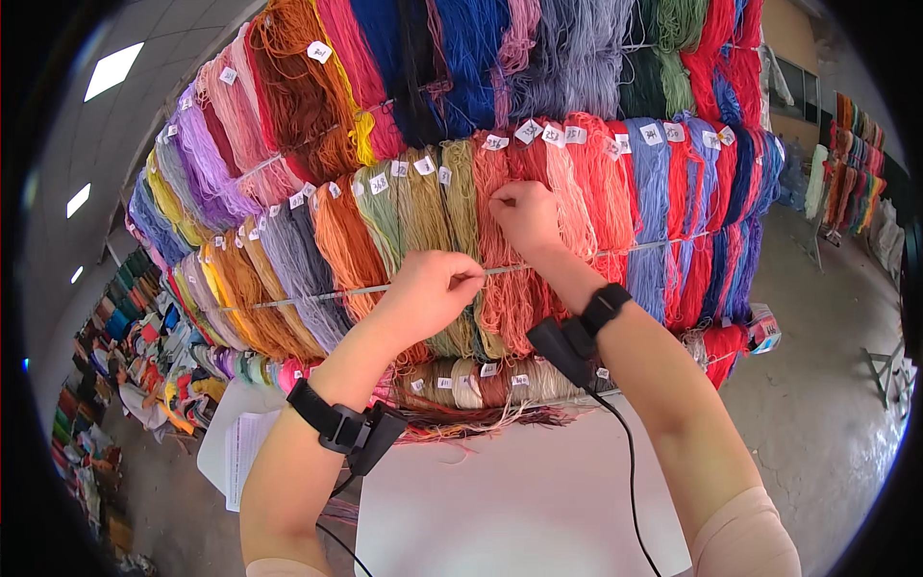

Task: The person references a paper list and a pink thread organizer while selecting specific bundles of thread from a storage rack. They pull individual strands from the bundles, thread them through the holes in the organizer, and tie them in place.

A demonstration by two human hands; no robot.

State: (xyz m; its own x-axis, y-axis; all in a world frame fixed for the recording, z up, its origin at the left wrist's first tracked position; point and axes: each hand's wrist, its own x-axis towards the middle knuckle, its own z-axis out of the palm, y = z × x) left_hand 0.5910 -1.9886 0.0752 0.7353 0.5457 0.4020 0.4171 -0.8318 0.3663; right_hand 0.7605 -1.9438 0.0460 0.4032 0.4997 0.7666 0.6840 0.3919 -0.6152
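Skeins of coral yarn (pixel 492 245) hang over a thin metal rod (pixel 361 289) in the middle row of a large yarn rack. My right hand (pixel 529 221) is in front of the coral and dark red skeins, its thumb and fingers pinched together at the strands. Lower and to the left, my left hand (pixel 428 298) is also closed in a pinch, beside the rod and in front of the olive yarn (pixel 460 207). Whatever either pinch holds is too small or hidden to tell. White paper tags (pixel 495 142) sit along the top of the skeins.
A white table (pixel 481 500) stands below the rack, with printed sheets (pixel 248 452) at its left. Cut yarn ends (pixel 481 420) lie along its far edge. Cables run from black wrist devices (pixel 567 351) on both arms. More yarn racks (pixel 854 159) stand at far right.
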